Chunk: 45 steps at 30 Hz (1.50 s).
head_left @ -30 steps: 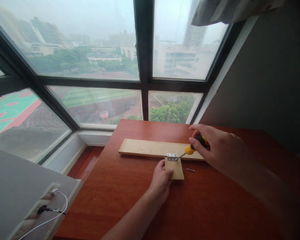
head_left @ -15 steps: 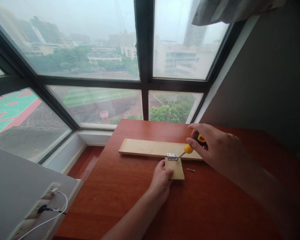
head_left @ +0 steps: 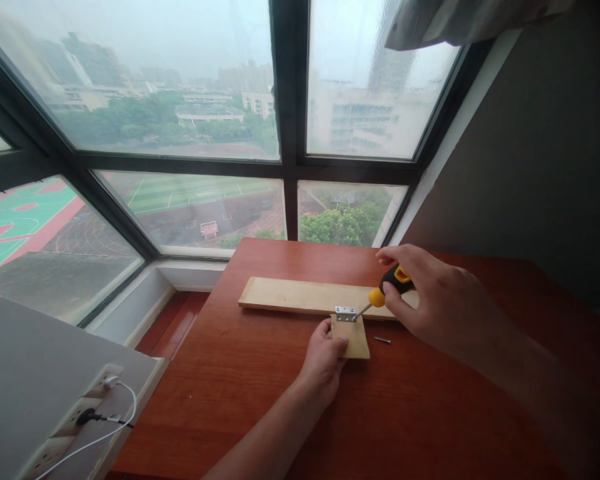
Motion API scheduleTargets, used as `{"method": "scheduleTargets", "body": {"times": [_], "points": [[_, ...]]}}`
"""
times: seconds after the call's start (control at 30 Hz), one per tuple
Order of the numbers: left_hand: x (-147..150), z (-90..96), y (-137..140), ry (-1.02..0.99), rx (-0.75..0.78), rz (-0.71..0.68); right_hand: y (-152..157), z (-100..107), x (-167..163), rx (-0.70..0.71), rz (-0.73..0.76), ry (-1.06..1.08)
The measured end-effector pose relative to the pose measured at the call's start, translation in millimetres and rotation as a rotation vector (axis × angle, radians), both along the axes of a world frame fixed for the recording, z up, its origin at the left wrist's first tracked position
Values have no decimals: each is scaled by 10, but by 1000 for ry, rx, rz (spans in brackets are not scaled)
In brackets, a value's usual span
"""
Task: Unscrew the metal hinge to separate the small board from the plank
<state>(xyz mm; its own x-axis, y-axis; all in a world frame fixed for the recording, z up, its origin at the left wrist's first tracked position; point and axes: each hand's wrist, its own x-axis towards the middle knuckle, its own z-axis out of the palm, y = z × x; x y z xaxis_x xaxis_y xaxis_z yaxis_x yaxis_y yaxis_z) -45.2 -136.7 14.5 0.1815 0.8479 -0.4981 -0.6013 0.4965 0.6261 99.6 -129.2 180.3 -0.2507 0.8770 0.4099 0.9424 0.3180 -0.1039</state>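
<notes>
My left hand grips a small wooden block by its left side, thumb on top. A silver metal hinge or bracket with holes lies along the block's far edge. In my right hand is a yellow and black screwdriver, its handle between thumb and fingers. The shaft slants down to the left, and its tip meets the bracket's right end; any screw under it is too small to make out. Behind the block a long pale wooden board lies flat. To the block's right rests a loose screw.
The reddish-brown table carries all of this. Dark-framed windows rise beyond its far edge. At the lower left, a low wall holds power sockets with a white cable plugged in. A grey curtain hangs at upper right.
My right thumb and fingers have shifted slightly around the screwdriver handle, and more of its black part shows. The block, bracket and left hand stay practically as they were.
</notes>
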Motion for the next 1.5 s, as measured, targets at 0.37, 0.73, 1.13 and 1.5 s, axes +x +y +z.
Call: {"method": "scheduleTargets", "body": {"times": [0.37, 0.73, 1.13, 1.5], "points": [[-5, 11, -3, -6, 6, -3, 11, -9, 17, 30, -17, -9], [-6, 19, -3, 5, 12, -8, -1, 18, -2, 47, -59, -21], [-7, 14, -4, 5, 8, -4, 10, 6, 19, 41, -39, -22], [-8, 19, -2, -6, 2, 1, -11, 26, 2, 20, -73, -36]]}}
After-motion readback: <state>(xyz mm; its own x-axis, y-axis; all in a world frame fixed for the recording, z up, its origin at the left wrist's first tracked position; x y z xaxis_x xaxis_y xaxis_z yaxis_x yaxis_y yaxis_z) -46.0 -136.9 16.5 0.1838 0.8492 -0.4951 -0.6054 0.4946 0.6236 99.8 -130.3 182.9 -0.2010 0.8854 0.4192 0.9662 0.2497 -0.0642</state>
